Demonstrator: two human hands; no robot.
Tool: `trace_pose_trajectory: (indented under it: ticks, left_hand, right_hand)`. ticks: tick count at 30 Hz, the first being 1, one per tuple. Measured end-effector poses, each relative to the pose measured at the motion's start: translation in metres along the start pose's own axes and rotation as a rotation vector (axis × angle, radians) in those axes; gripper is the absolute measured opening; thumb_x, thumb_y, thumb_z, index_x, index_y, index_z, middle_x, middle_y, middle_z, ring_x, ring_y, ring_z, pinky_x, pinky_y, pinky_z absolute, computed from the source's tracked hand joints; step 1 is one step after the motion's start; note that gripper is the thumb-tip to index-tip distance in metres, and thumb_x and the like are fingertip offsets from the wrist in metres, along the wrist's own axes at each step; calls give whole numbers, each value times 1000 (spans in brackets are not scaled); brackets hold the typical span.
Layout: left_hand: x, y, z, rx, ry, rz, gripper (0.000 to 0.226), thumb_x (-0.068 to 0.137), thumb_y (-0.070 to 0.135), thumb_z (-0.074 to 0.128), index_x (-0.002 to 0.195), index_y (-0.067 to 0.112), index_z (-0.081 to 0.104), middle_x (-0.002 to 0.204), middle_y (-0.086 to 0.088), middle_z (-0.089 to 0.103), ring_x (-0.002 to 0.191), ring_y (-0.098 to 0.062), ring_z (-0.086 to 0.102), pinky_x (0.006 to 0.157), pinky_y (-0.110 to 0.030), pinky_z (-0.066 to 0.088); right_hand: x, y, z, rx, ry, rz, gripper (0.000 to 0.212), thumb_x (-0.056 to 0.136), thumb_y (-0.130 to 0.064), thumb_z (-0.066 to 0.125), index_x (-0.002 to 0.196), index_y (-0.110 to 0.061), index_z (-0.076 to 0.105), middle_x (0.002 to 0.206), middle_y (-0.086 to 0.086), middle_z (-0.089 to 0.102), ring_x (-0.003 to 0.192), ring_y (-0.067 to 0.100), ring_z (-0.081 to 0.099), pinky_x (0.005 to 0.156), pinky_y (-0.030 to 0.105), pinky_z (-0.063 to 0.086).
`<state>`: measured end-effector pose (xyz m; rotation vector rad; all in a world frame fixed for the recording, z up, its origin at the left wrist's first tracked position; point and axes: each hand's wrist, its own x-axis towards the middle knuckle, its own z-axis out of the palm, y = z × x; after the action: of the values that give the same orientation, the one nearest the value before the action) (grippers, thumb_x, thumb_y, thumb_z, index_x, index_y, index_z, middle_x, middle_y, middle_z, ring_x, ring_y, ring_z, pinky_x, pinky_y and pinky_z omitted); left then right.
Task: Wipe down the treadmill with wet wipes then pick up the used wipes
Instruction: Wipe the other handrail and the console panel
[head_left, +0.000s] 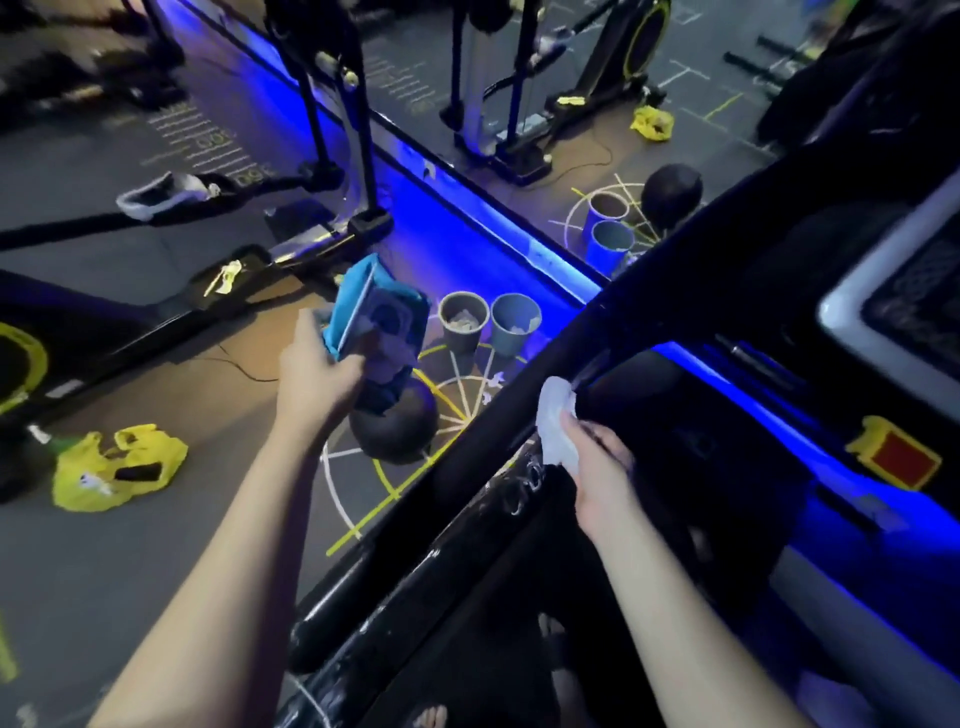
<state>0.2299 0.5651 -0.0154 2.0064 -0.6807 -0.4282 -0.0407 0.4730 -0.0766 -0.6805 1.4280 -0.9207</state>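
Wiping in progress: right hand (602, 467) clutches a wipe (556, 426) on the treadmill rail (654, 296); left hand (317, 379) grips the wipe pack (374, 322). Pickup outstanding.

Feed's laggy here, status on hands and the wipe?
Left hand grips wipes pack. Right hand holds wipe against treadmill rail. Nothing blocking the rail.

Wipe (557, 421) sits on the rail (498, 415), with the right hand (602, 467) gripping it from the near side. Left of the rail, the left hand (317, 379) holds the pack (374, 322) over a ball (397, 436) on the floor. Two buckets (464, 325) stand side by side just beyond the ball, before the mirror (571, 135). Bag (117, 470) lies far left, console (883, 291) far right.
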Motion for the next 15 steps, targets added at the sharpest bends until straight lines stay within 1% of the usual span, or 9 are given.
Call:
trace_pose_trajectory:
  ticks: [2, 3, 5, 7, 8, 10, 11, 13, 15]
  left_hand:
    - [-3, 3, 11, 8, 47, -11, 34, 92, 22, 71, 123, 20, 56, 108, -1, 67, 94, -22, 62, 77, -36, 49]
    - [-5, 6, 18, 9, 72, -20, 33, 93, 24, 72, 122, 21, 57, 105, 1, 66, 91, -20, 61, 75, -35, 47]
    - [-10, 11, 33, 16, 110, -36, 31, 93, 21, 72, 120, 18, 57, 99, 5, 64, 86, -16, 60, 68, -32, 45]
    - [-15, 22, 53, 30, 142, -58, 30, 93, 18, 71, 119, 16, 57, 95, 10, 63, 85, -16, 60, 66, -29, 46]
    - [-18, 29, 65, 26, 159, -71, 31, 92, 22, 71, 119, 16, 57, 95, 10, 63, 86, -18, 61, 68, -31, 47]
    - [-23, 45, 90, -8, 189, -108, 37, 87, 34, 69, 118, 18, 58, 99, 6, 66, 91, -21, 63, 74, -36, 50]
    - [-24, 53, 101, -30, 199, -123, 38, 85, 37, 68, 117, 19, 58, 101, 4, 67, 93, -22, 63, 78, -40, 51]
    - [-25, 67, 120, -71, 204, -154, 35, 83, 36, 67, 114, 22, 58, 102, 4, 67, 94, -24, 65, 79, -42, 54]
    - [-24, 74, 131, -111, 211, -176, 32, 80, 39, 69, 108, 24, 61, 101, 4, 68, 90, -23, 64, 76, -40, 53]
  right_hand:
    - [21, -3, 1, -41, -37, -38, 17, 87, -18, 79, 96, -9, 68, 82, -5, 67, 72, 3, 61, 63, 8, 46]
    - [31, -4, 1, -62, -57, -51, 18, 88, -16, 77, 99, -7, 66, 83, -3, 65, 74, 5, 60, 60, 6, 44]
    - [52, -9, -5, -86, -122, -78, 21, 89, -10, 75, 107, -7, 65, 92, -1, 67, 82, 8, 62, 64, 5, 46]
    - [72, -20, -13, -95, -241, -99, 27, 90, -8, 74, 115, -16, 66, 102, -7, 71, 89, 0, 68, 71, 7, 49]
    - [81, -28, -19, -114, -302, -104, 28, 91, -9, 73, 116, -20, 68, 103, -11, 73, 93, -3, 69, 74, 8, 50]
    - [105, -44, -30, -186, -381, -150, 23, 92, -11, 72, 112, -23, 72, 99, -16, 75, 93, -5, 69, 76, 9, 50]
    - [118, -56, -35, -207, -383, -184, 19, 92, -12, 72, 108, -23, 74, 95, -18, 76, 90, -6, 68, 75, 10, 49]
    - [146, -81, -43, -238, -326, -277, 17, 93, -11, 69, 102, -25, 75, 90, -18, 75, 84, -5, 67, 74, 11, 48]
    - [174, -104, -53, -288, -279, -410, 18, 95, -9, 65, 107, -16, 76, 100, -8, 76, 89, 3, 69, 78, 12, 49]
